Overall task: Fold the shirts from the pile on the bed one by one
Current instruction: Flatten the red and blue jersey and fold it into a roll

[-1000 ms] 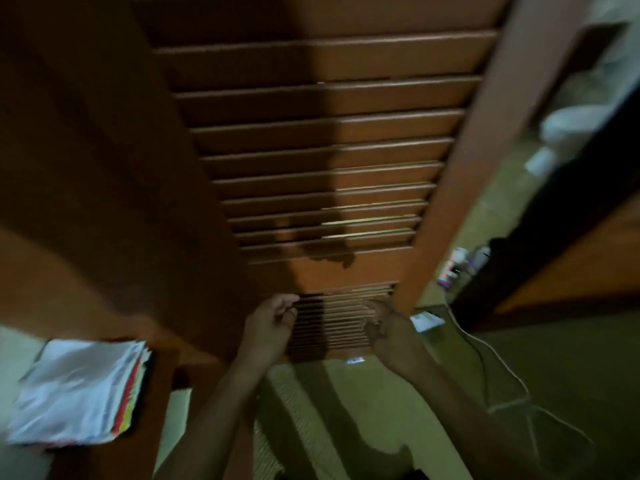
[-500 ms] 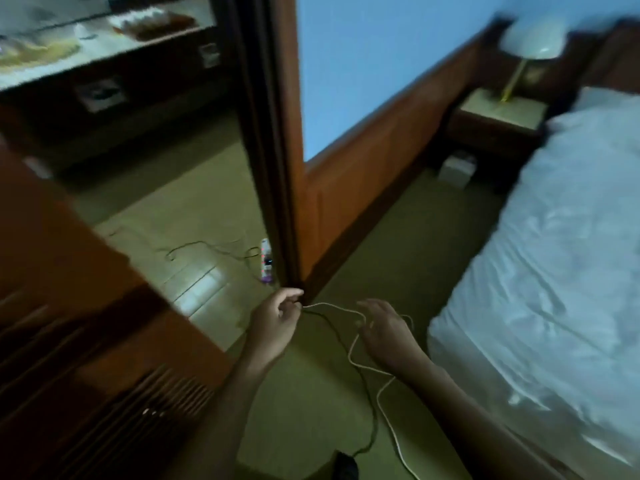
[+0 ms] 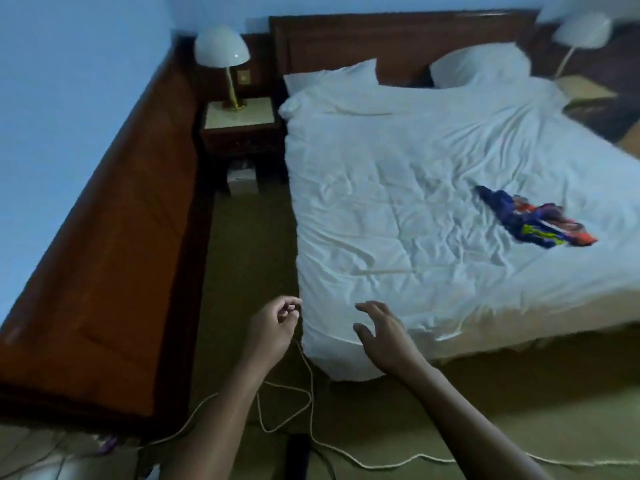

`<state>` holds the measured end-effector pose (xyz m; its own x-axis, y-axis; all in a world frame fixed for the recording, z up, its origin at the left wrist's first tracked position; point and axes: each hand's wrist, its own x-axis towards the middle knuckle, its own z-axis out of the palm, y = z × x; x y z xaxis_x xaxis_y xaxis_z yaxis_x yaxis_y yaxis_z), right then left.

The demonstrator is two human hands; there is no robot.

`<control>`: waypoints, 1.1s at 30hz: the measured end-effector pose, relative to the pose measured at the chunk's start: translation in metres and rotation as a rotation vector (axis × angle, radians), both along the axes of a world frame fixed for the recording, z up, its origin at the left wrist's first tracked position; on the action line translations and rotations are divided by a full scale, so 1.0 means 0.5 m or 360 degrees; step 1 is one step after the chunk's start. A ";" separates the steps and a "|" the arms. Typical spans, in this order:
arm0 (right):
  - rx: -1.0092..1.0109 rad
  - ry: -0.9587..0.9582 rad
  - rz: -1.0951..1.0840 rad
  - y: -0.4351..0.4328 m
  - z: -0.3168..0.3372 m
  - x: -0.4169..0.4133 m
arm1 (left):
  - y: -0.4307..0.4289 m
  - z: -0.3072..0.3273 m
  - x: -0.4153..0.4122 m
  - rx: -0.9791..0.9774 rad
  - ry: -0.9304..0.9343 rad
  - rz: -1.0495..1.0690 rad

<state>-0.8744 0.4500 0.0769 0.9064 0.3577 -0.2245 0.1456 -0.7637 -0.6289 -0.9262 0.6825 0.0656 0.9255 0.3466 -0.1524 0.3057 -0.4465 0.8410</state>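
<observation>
One crumpled shirt lies on the bed; left hand seemingly pinches a cord, right hand spread.

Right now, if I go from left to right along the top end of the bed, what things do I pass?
Lamp on the nightstand → flatter pillow → plumper pillow → second lamp.

The crumpled colourful garment is blurred; the white cord runs off the right edge.
</observation>
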 end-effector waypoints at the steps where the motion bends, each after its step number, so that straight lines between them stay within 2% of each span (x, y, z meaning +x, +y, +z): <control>1: -0.0011 -0.0004 -0.0079 -0.015 0.002 0.019 | -0.008 0.002 0.043 0.0005 0.0002 -0.0088; 7: 0.0044 -0.0018 -0.0575 -0.115 0.005 0.136 | -0.076 0.008 0.293 -0.0017 0.0027 -0.0565; 12: 0.0087 -0.0043 -0.0907 -0.207 0.007 0.216 | -0.164 -0.002 0.435 0.0031 0.0041 -0.0820; 20: 0.0086 -0.0018 -0.1209 -0.434 -0.050 0.405 | -0.406 -0.059 0.675 0.0088 0.0095 -0.1093; 27: 0.0055 0.0202 -0.1233 -0.691 -0.167 0.671 | -0.677 -0.217 0.929 0.0171 0.0273 -0.1043; 33: -0.0188 0.0257 -0.1115 -0.891 -0.312 0.923 | -0.841 -0.456 1.122 0.0511 0.0363 -0.1016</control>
